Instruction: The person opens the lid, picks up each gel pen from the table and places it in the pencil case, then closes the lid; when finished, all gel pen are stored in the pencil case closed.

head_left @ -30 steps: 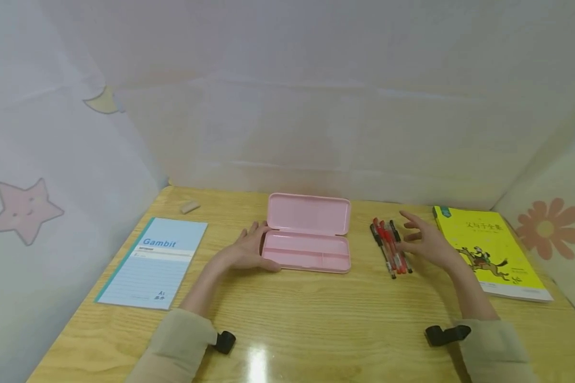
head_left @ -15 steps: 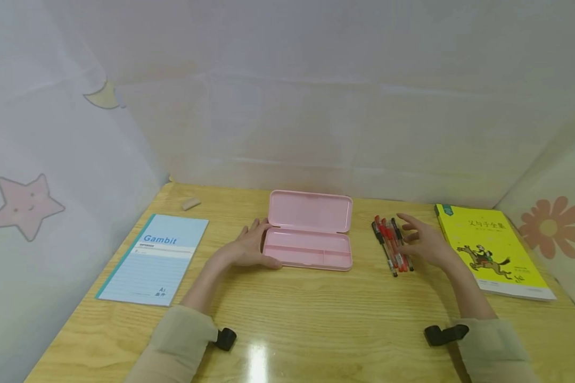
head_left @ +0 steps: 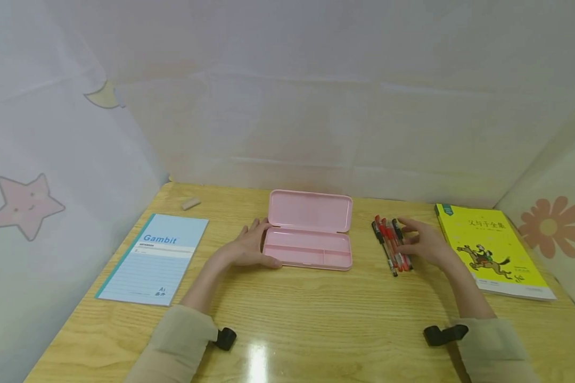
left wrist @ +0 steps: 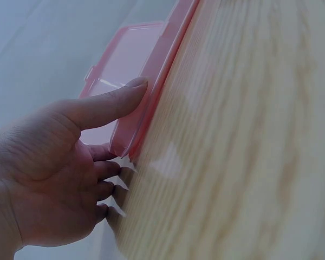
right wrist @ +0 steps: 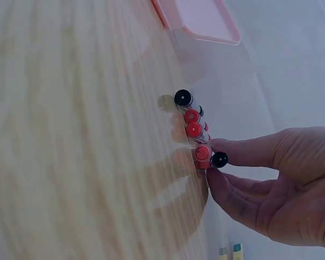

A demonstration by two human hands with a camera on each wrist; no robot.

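A pink pencil case (head_left: pixel 311 241) lies with its lid up at the middle of the table. At its left end is my left hand (head_left: pixel 246 250), thumb on the front wall and fingers round the end; the left wrist view shows the thumb (left wrist: pixel 116 105) against the pink side. Several red and black gel pens (head_left: pixel 388 242) lie in a bunch right of the case. My right hand (head_left: pixel 426 243) pinches the rightmost black pen (right wrist: pixel 220 159) between thumb and fingers. In the right wrist view this pen sits slightly above the red pens (right wrist: pixel 194 130) beside it.
On the left lies a blue notebook (head_left: pixel 153 260), with a small tan eraser-like block (head_left: pixel 190 203) behind it. A yellow book (head_left: pixel 491 250) lies at the right, beside my right forearm. White cloth (head_left: pixel 292 106) hangs behind the wooden table (head_left: pixel 306 319).
My right hand has closed in on the bunch, its thumb and fingers now on the rightmost black pen. My left hand keeps its place on the case. The head view has shifted slightly.
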